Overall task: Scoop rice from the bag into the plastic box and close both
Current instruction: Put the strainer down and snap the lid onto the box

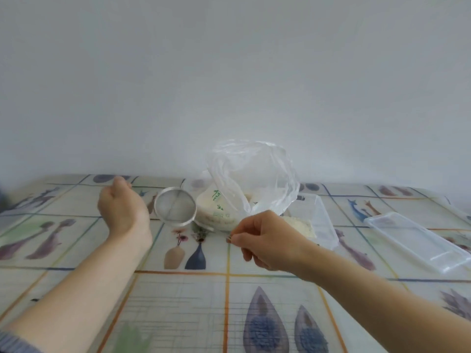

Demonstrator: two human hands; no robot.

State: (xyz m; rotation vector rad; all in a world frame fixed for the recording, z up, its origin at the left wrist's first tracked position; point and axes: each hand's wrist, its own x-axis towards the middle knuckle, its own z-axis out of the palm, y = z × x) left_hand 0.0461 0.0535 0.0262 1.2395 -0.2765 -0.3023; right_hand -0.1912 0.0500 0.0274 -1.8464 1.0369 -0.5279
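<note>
A thin, clear plastic bag with green print stands open on the surface, which is covered by a pale cloth patterned with vases and leaf shapes; white rice fills the bag's lower part. Just left of the bag, a small round metal mesh strainer is tipped on its side, its rim touching or nearly touching the bag. Right of the bag and partly behind it sits a clear rectangular plastic box, uncovered, with some rice inside. Well to the right of the bag lies the box's clear rectangular lid, flat on the cloth. The left hand hovers left of the strainer, fingers loosely curled and holding nothing. The right hand is in front of the bag, its fingers pinched together on something small and dark that cannot be identified.
</note>
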